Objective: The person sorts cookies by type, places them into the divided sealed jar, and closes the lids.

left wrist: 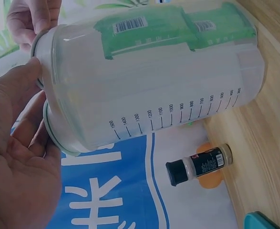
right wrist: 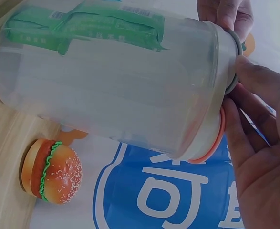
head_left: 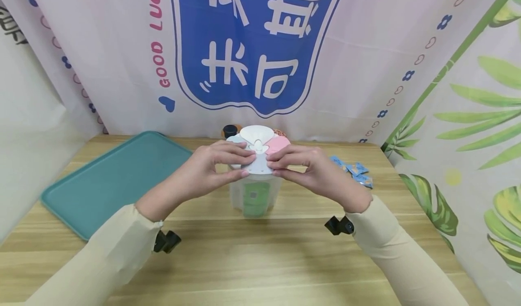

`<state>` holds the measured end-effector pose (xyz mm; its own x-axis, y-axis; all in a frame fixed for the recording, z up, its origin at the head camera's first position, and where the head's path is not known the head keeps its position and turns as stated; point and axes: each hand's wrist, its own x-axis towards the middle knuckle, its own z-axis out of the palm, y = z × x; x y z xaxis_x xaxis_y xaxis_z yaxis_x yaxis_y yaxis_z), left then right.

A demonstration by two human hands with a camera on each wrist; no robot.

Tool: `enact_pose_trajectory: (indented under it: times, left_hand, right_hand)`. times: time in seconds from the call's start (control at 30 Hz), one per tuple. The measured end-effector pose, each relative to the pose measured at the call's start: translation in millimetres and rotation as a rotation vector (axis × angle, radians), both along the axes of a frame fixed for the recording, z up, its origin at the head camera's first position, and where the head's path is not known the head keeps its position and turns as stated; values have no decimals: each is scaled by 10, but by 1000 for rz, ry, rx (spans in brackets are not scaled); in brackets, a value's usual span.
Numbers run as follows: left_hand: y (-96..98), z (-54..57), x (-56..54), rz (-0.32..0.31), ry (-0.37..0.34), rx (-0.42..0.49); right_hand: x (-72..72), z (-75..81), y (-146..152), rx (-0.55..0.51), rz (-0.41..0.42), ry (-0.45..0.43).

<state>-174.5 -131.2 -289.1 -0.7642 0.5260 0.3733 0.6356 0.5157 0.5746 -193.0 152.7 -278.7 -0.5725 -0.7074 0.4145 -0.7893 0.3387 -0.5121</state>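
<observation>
A translucent storage canister (head_left: 254, 197) with several coloured flaps in its lid stands upright on the table. Green packets (left wrist: 147, 31) show through its wall, beside a printed measuring scale. My left hand (head_left: 217, 163) grips the left side of the front grey lid flap (head_left: 258, 164), fingertips on top and thumb at the rim. On the right side of that flap, my right hand (head_left: 303, 164) pinches the edge likewise. The white flap (head_left: 256, 134) and pink flap (head_left: 277, 144) lie flat around the lid's centre. The right wrist view shows the right hand's fingers beside the pink rim (right wrist: 209, 150).
A teal tray (head_left: 118, 179) lies at the left. Behind the canister stand a black-capped seasoning bottle (left wrist: 202, 164) and a toy hamburger (right wrist: 51, 171). Several small blue packets (head_left: 358, 172) lie to the right. A printed curtain (head_left: 122, 70) hangs along the table's back edge.
</observation>
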Motion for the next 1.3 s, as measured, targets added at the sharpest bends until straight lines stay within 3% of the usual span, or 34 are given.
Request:
enact_pose_trajectory:
  times: [0.17,0.3,0.43,0.57,0.67,0.73,0.8,0.87,1.0,1.13,1.3]
  left_hand:
    - [-2,-5,0,-2,-7,-2]
    - [1,-1,-2,-17,27,-2]
    - [6,23,21,-8,30,-18]
    - [3,-28,89,20,21,-12]
    - [-5,-154,159,73,100,92]
    - [-8,-244,213,142,160,212]
    - [-8,-318,269,227,176,345]
    - [-12,-365,327,309,113,452]
    - [22,-431,446,410,-161,550]
    - [136,-542,584,398,-389,611]
    - [284,-720,743,339,-532,612]
  right_hand:
    - [16,-17,-4,5,-5,24]
    - [25,-30,0,-9,-8,32]
    - [1,-9,10,-44,-24,-20]
    - [-51,-34,46,-192,-54,-132]
    - [-120,-103,79,-378,-125,-215]
    - [-185,-162,99,-488,-206,-266]
    - [-253,-224,118,-554,-266,-337]
    - [-326,-292,129,-570,-284,-442]
    - [-455,-467,134,-492,-199,-693]
    - [-534,-669,85,-401,-95,-878]
    - [-598,-852,-25,-439,-20,-1028]
